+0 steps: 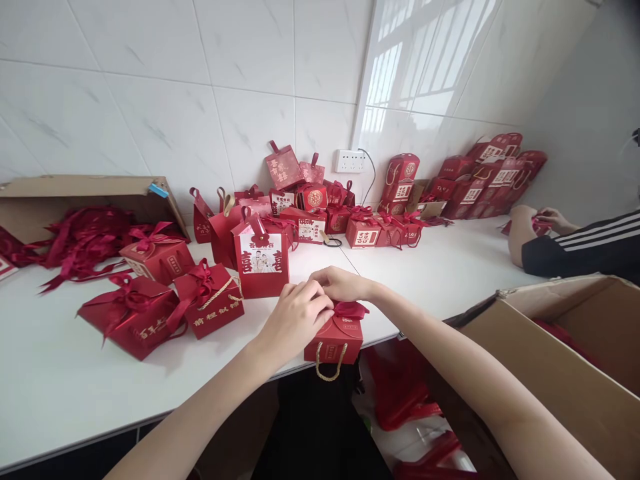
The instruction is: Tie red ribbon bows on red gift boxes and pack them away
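Observation:
At the table's front edge stands a red gift box point(334, 343) with a gold rope handle point(327, 378) hanging down its near side. Over its top both hands meet at a dark red ribbon point(351, 310), part of which sticks out to the right. My left hand point(299, 313) has its fingers curled on the ribbon at the lid. Beyond it, my right hand point(341, 283) is bent over the same spot, its fingertips mostly hidden behind the left hand. The ribbon between the fingers is largely covered.
Ribboned red boxes point(213, 303) stand on the left, beside a taller red bag point(263, 267). Loose ribbons point(90, 237) spill from a cardboard box point(95, 190). More boxes line the wall. An open carton point(555, 347) is at right, near another person's arm point(575, 243).

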`<action>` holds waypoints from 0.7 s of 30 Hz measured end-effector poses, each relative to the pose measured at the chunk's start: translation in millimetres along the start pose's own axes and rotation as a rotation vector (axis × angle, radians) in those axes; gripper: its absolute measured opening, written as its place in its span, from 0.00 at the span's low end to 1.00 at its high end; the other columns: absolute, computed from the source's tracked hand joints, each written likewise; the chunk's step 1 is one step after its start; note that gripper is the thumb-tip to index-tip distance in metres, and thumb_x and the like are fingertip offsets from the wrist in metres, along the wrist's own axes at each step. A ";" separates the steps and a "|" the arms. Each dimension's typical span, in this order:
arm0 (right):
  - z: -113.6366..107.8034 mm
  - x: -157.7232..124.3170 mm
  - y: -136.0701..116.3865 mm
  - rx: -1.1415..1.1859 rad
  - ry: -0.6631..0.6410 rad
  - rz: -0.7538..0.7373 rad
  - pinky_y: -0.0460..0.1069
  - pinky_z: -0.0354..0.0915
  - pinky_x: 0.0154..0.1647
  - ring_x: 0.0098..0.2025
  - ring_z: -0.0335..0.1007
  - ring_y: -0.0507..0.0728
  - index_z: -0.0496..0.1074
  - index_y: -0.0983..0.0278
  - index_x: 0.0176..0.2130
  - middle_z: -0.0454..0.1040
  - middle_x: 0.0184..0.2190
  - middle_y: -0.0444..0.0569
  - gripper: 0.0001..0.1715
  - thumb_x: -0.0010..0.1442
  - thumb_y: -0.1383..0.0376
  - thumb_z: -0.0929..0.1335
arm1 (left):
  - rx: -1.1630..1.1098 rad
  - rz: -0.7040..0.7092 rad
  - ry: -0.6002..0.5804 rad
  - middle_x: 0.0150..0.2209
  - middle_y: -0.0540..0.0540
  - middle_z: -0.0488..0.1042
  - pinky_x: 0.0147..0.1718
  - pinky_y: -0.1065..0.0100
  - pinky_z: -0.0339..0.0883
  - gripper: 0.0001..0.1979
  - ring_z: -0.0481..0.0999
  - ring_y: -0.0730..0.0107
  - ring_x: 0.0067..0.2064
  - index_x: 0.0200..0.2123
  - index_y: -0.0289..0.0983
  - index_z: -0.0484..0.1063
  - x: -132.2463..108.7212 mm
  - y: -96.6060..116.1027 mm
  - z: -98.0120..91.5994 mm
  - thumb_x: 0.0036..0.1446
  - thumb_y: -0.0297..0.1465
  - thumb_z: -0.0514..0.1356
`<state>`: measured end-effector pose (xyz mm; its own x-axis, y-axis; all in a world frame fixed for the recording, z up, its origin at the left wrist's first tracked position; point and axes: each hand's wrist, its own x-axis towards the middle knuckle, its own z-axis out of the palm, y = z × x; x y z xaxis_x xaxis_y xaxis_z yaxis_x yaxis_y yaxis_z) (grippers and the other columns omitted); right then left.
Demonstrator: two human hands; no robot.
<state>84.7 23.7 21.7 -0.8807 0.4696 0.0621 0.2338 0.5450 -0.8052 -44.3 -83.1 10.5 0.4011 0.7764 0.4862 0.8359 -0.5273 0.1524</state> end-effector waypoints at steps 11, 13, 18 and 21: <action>-2.3 -14.0 -3.6 -0.093 0.490 0.210 0.48 0.63 0.36 0.34 0.70 0.53 0.69 0.66 0.35 0.74 0.32 0.49 0.11 0.57 0.60 0.64 | -0.330 -0.207 -0.120 0.36 0.49 0.73 0.42 0.63 0.63 0.05 0.68 0.65 0.42 0.36 0.39 0.71 3.7 -1.9 -2.2 0.57 0.30 0.56; -9.0 -36.2 -5.8 -0.164 0.526 0.351 0.49 0.62 0.36 0.32 0.70 0.55 0.70 0.66 0.31 0.74 0.30 0.51 0.21 0.58 0.52 0.61 | -0.370 -0.227 -0.134 0.36 0.49 0.72 0.41 0.64 0.63 0.06 0.68 0.66 0.42 0.36 0.39 0.71 3.6 -2.7 -3.3 0.57 0.31 0.56; -13.6 -83.2 -3.3 0.057 0.151 0.602 0.50 0.61 0.32 0.25 0.66 0.54 0.67 0.66 0.20 0.70 0.20 0.51 0.36 0.56 0.41 0.56 | -0.435 -0.238 -0.156 0.34 0.49 0.71 0.40 0.65 0.63 0.09 0.69 0.66 0.41 0.33 0.40 0.72 6.9 -4.4 -4.2 0.60 0.35 0.53; -12.5 -87.4 0.1 0.161 0.166 0.454 0.47 0.58 0.29 0.24 0.61 0.50 0.64 0.65 0.21 0.68 0.19 0.45 0.29 0.51 0.42 0.64 | -0.449 -0.251 -0.148 0.33 0.49 0.70 0.39 0.66 0.63 0.10 0.70 0.67 0.39 0.31 0.39 0.71 9.6 -5.2 -2.9 0.59 0.35 0.53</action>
<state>166.9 -8.6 23.6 -0.6245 0.7453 -0.2334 0.5001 0.1521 -0.8525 -45.8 -73.9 16.8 0.2851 0.9208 0.2660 0.6834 -0.3899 0.6172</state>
